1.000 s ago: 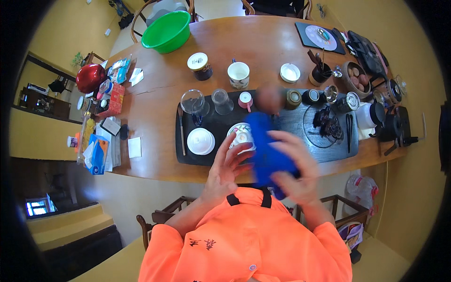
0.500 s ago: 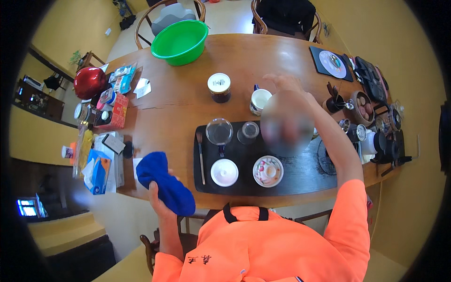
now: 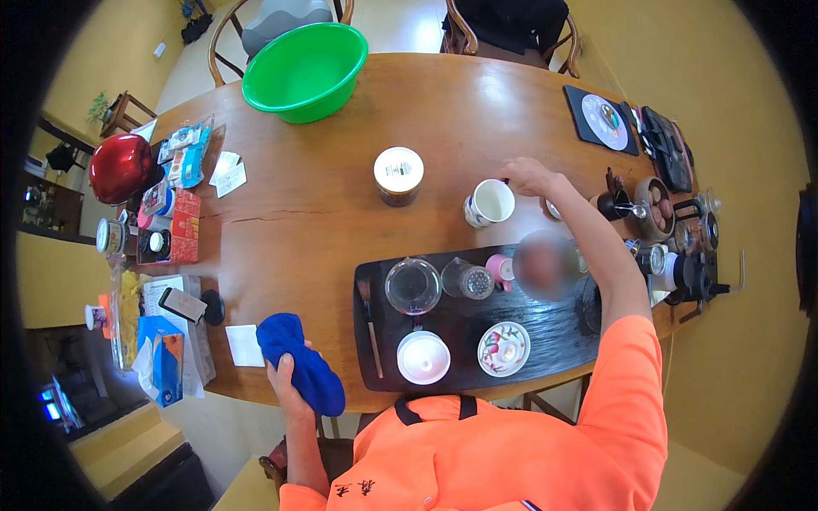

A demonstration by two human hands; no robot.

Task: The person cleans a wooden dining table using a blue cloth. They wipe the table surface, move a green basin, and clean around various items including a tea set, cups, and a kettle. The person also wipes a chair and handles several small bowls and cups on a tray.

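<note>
My left hand (image 3: 292, 387) is closed round a bunched blue cloth (image 3: 304, 364) near the table's front edge. Beyond the tray, my right hand (image 3: 530, 177) has its fingers pinched at the dark handle of a white mug (image 3: 491, 204) with a patterned outside. The mug tilts a little, its open mouth toward me. On the black tray (image 3: 460, 375) stand a glass pitcher (image 3: 413, 286), a clear glass cup (image 3: 467, 279), a pink cup (image 3: 501, 268), a white lidded cup (image 3: 423, 358) and a flower-patterned lidded bowl (image 3: 504, 348). A brush (image 3: 372, 332) lies at the tray's left end. A blurred patch hides part of the tray.
A lidded jar (image 3: 399, 175) stands mid-table, a green basin (image 3: 305, 72) at the far left. Boxes, a tissue box (image 3: 162, 358) and a red apple-shaped container (image 3: 121, 169) crowd the left side. At right are a bowl of round things (image 3: 655, 209), pots and a black bag (image 3: 667, 149).
My right hand has come to the mug's handle and gripped it; the mug has turned and tipped toward me. My left hand still holds the cloth. The whole view has shifted slightly.
</note>
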